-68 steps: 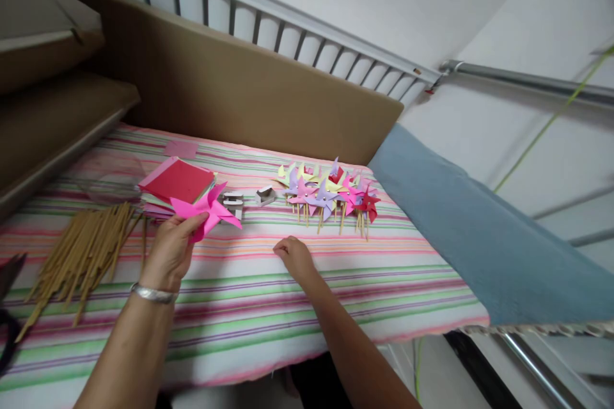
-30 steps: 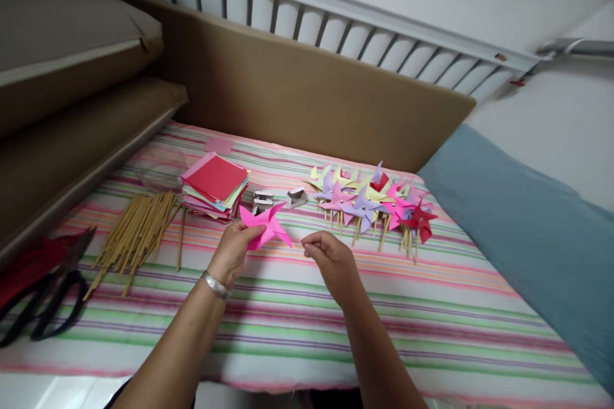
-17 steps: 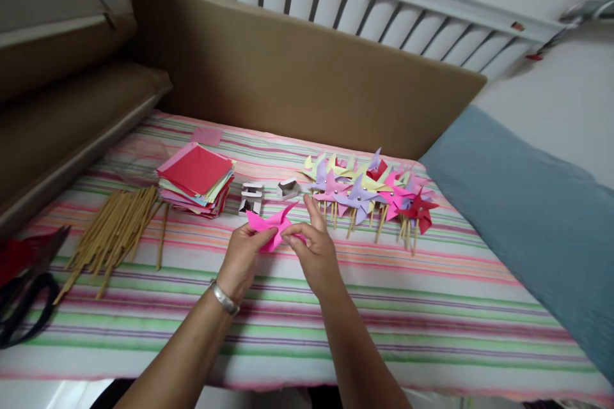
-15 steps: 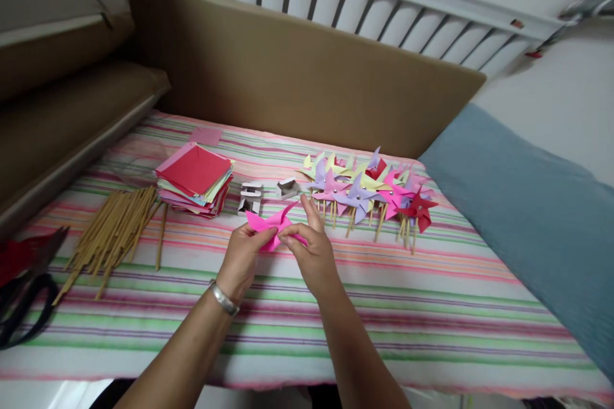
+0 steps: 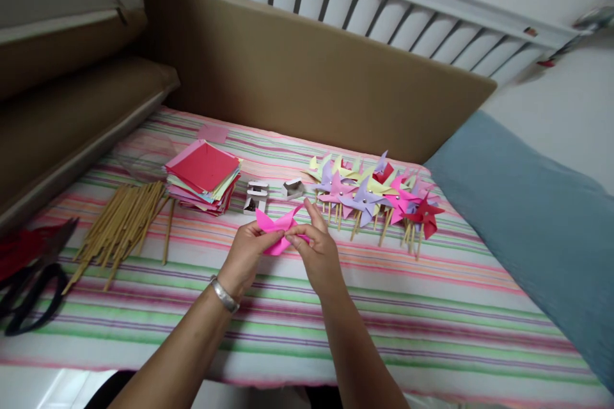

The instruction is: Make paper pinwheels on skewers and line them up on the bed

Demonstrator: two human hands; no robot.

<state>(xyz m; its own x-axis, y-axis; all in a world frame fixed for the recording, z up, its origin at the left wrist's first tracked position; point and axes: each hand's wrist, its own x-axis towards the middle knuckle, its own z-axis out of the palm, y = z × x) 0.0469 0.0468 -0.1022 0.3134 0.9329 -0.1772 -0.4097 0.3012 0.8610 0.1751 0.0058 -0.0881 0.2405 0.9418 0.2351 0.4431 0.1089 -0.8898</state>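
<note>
Pinching a pink paper pinwheel head from both sides, the person is holding it just above the striped cloth in front of them. The left hand is closing its fingertips on the near left vane, and the right hand is gripping the middle between thumb and forefinger, its other fingers fanned upward. A little over two seconds earlier the left hand alone was holding the pinwheel out near the stack of coloured paper squares while the right was resting on the cloth; a second ago the right hand was coming up beside it, fingers pinched together, though what they carry is too small to tell. Since half a second ago both hands have been meeting on the paper, which suggests work at the pinwheel's centre is under way. Beyond the hands two small white clips or holders are lying, and to the right a cluster of finished pinwheels on sticks. Bare bamboo sticks are lying to the left, with black scissors at the far left edge, now showing more fully as the view has shifted.
</note>
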